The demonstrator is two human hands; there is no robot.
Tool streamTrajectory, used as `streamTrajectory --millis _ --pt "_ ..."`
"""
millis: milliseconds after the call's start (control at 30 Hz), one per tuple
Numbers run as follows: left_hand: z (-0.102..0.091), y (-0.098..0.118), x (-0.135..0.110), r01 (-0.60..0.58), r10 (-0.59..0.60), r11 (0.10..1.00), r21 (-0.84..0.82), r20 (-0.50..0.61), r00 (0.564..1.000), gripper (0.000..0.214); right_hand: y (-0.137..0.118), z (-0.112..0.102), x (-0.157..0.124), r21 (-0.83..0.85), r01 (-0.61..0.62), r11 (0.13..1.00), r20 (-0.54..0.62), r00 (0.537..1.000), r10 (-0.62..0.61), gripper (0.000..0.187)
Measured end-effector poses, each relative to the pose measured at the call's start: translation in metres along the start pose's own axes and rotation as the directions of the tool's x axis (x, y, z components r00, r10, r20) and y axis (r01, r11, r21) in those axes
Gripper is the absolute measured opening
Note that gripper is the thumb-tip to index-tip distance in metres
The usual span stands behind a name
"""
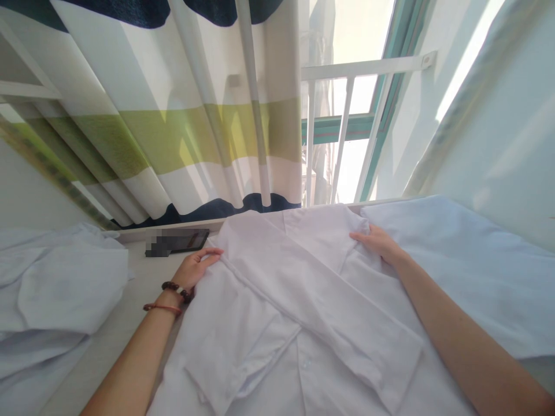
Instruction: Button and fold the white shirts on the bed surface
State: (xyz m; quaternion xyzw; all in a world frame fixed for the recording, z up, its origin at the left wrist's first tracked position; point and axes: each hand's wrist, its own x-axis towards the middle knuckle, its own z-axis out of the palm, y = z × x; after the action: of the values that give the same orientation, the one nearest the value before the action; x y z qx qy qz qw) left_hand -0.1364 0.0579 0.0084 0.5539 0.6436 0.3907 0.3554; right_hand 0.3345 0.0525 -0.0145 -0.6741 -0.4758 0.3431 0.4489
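Note:
A white coat point(277, 254) with a button front is spread over the surface before me, its sleeves point(373, 341) folded across the body. My left hand point(202, 266) pinches the coat's edge near the left shoulder, fingertips and thumb closed on the cloth. At the opposite shoulder, my right hand point(378, 241) grips the cloth between thumb and fingers. Beaded and red bracelets point(177, 290) circle my left wrist. The coat's lower end runs out of view at the bottom.
Crumpled white cloth point(60, 289) lies at left. A dark flat device point(191, 240), partly blurred out, rests beyond my left hand. White folded fabric point(468, 277) covers the right side. Behind stand a striped curtain point(195, 133), a white railing point(364, 68) and a window.

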Motion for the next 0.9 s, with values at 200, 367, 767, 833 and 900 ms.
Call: streamTrajectory --millis 200,367,767,833,900 --pt "0.0000 0.0010 -0.0015 -0.001 0.001 1.000 0.013 0.006 1.000 0.046 -0.0015 -0.0001 -0.0013 -0.016 0.004 1.000 -0.005 1.000 -0.004 0.027" --pt "0.0000 0.0017 -0.0018 -0.007 0.006 1.000 0.013 0.009 1.000 0.048 -0.0034 -0.0001 -0.0025 -0.028 0.000 1.000 -0.008 1.000 0.000 0.028" --pt "0.0007 0.0024 -0.0015 -0.021 0.021 0.999 0.025 0.017 1.000 0.044 -0.0037 -0.0003 -0.0028 -0.050 -0.009 0.999 -0.022 1.000 0.008 0.029" --pt "0.0004 0.0007 -0.0009 -0.026 0.026 0.999 0.033 0.013 1.000 0.045 -0.0021 0.0003 -0.0016 -0.079 0.013 0.997 -0.025 1.000 -0.015 0.028" --pt "0.0000 -0.0004 -0.0007 -0.036 0.035 0.998 0.047 0.006 0.999 0.045 0.0000 0.0018 -0.0001 -0.119 0.038 0.992 -0.039 0.998 -0.043 0.028"
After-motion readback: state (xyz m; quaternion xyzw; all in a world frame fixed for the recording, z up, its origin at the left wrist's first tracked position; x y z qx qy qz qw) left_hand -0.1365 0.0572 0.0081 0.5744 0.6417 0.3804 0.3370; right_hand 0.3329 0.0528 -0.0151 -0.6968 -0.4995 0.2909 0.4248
